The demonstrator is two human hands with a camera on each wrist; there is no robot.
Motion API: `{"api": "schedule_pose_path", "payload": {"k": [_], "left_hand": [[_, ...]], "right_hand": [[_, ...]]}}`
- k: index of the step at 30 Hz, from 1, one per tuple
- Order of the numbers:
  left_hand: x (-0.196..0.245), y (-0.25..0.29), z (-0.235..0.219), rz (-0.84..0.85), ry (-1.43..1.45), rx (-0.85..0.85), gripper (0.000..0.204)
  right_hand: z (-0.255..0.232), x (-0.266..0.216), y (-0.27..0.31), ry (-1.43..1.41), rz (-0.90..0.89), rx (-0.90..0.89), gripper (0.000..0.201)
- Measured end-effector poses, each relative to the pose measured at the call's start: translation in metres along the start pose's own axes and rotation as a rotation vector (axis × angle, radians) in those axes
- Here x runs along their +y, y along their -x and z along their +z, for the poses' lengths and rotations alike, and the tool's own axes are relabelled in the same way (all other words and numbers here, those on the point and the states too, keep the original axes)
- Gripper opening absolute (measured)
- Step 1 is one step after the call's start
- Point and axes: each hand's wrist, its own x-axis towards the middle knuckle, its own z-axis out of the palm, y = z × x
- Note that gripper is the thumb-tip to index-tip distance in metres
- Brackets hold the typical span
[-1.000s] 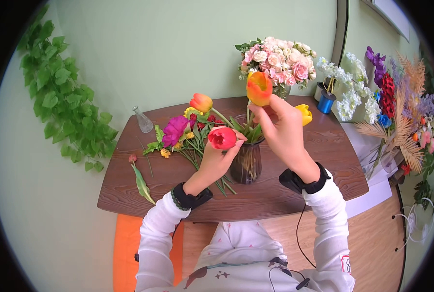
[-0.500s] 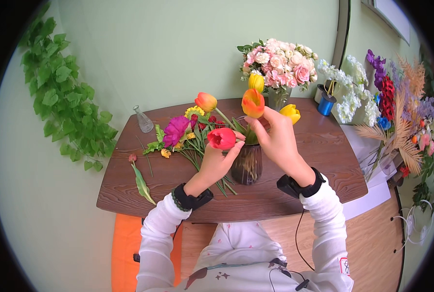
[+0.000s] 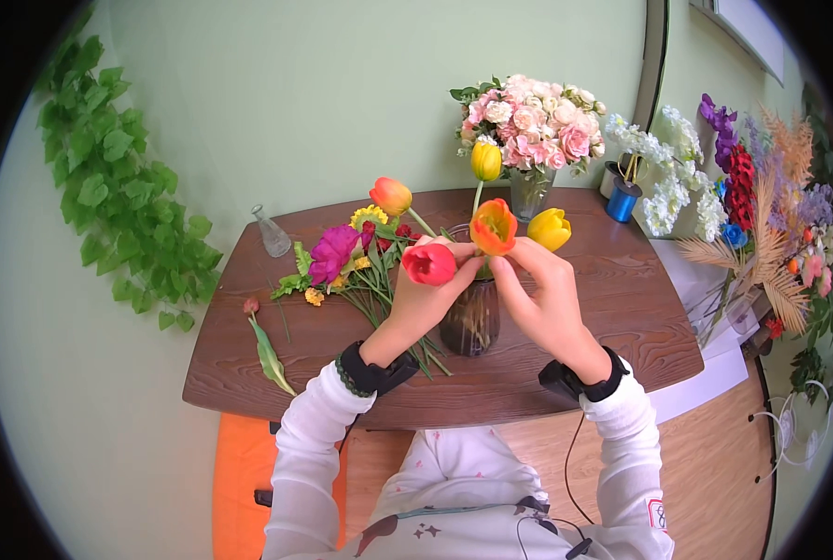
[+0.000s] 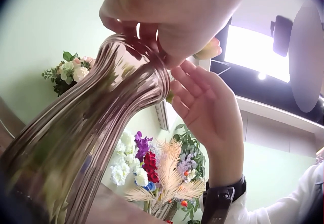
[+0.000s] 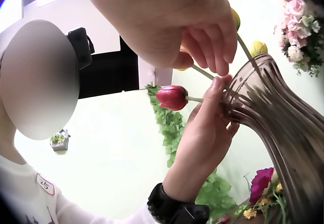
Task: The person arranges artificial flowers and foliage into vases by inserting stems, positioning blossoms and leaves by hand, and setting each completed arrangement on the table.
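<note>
A ribbed, tinted glass vase (image 3: 469, 325) stands on the dark wooden table with stems inside. My left hand (image 3: 416, 303) grips its mouth, thumb at the rim in the right wrist view, where a red tulip (image 5: 172, 98) shows beside it. My right hand (image 3: 554, 303) pinches an orange tulip (image 3: 493, 227) just under its bloom, over the vase mouth. The two hands' fingertips nearly meet there. Around them lean a yellow tulip (image 3: 486, 161) behind, another yellow bloom (image 3: 549, 230) to the right and an orange-pink tulip (image 3: 391, 196) to the left.
Loose flowers with a magenta bloom (image 3: 333, 254) lie left of the vase. A small clear glass bottle (image 3: 273, 235) and a single drooping tulip (image 3: 269, 355) are farther left. Pink roses (image 3: 552, 126) stand in a vase behind; a blue spool (image 3: 623, 201) sits back right.
My right hand has moved down and toward the left hand with the orange tulip, which now sits lower, beside the red one. The left hand has stayed near the vase mouth.
</note>
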Motion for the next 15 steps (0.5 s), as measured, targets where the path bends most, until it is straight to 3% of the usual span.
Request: {"api": "schedule_pose_path", "payload": {"k": [2, 4, 5, 7, 15], "left_hand": [[0.002, 0.001, 0.0, -0.109, 0.143, 0.018, 0.012], [0.003, 0.001, 0.0, -0.113, 0.148, 0.02, 0.013], [0.003, 0.001, 0.0, -0.118, 0.153, 0.022, 0.013], [0.002, 0.001, 0.0, -0.113, 0.149, 0.023, 0.013], [0.01, 0.0, -0.003, -0.154, 0.205, 0.013, 0.013]], "right_hand": [[-0.005, 0.002, 0.009, 0.001, -0.023, 0.037, 0.013], [-0.011, 0.012, 0.022, 0.043, 0.191, 0.035, 0.01], [-0.011, 0.018, 0.024, 0.042, 0.19, 0.034, 0.01], [-0.009, 0.028, 0.027, 0.017, 0.467, 0.078, 0.013], [0.009, 0.047, 0.016, -0.049, 0.34, 0.166, 0.015]]}}
